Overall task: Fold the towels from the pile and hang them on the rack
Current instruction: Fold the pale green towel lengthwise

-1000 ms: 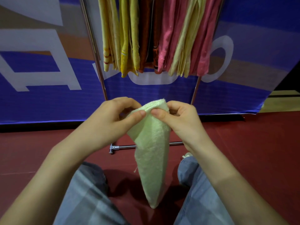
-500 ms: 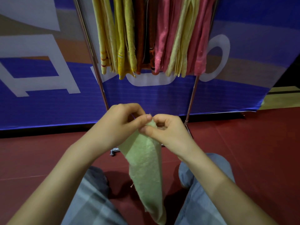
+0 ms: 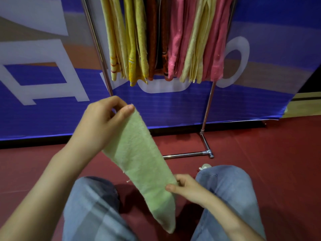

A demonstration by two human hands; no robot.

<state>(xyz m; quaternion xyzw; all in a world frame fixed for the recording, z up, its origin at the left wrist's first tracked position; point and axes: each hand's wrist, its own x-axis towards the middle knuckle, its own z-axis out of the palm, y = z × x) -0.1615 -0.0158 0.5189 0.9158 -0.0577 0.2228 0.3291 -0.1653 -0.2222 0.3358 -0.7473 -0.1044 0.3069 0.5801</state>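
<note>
A pale green towel [image 3: 139, 157], folded into a long narrow strip, hangs slanting down between my knees. My left hand [image 3: 102, 126] pinches its top end between thumb and fingers. Lower down, my right hand [image 3: 187, 189] pinches the strip's right edge near its bottom third. Behind stands the metal rack [image 3: 207, 108], with several yellow, orange, pink and cream towels [image 3: 156, 40] hung side by side on it. The pile of towels is out of view.
I sit on a dark red floor [image 3: 269, 162] with my jeans-clad knees [image 3: 229, 185] on either side of the towel. The rack's foot bar [image 3: 187, 154] lies on the floor just ahead. A blue banner [image 3: 43, 105] stands behind the rack.
My right hand has slid from the towel's top, beside my left hand, down along the strip toward its lower part. The left hand has kept the top end, and the towel now hangs stretched out.
</note>
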